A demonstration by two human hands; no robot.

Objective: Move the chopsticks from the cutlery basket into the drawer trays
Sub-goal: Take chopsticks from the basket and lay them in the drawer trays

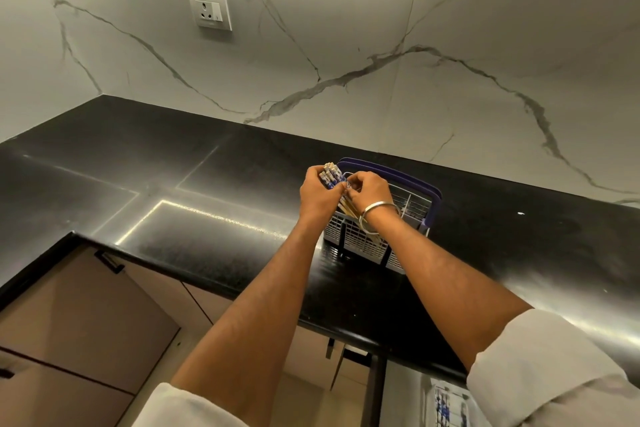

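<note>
A grey plastic cutlery basket [363,246] with a purple handle [408,177] stands on the black countertop [173,177]. My left hand [317,194] is wrapped around a bundle of chopsticks [330,177] with blue-and-white patterned tops; their lower ends still reach down into the basket. My right hand [369,191], with a metal bangle on the wrist, pinches the chopsticks right beside the left hand. At the bottom right, part of a drawer tray [446,406] shows below the counter edge, with blue-patterned pieces lying in it.
A marble wall with a socket plate [210,9] rises behind the counter. Brown cabinet fronts with dark handles [109,262] sit under the counter at the left. The counter edge runs diagonally across the lower part of the view.
</note>
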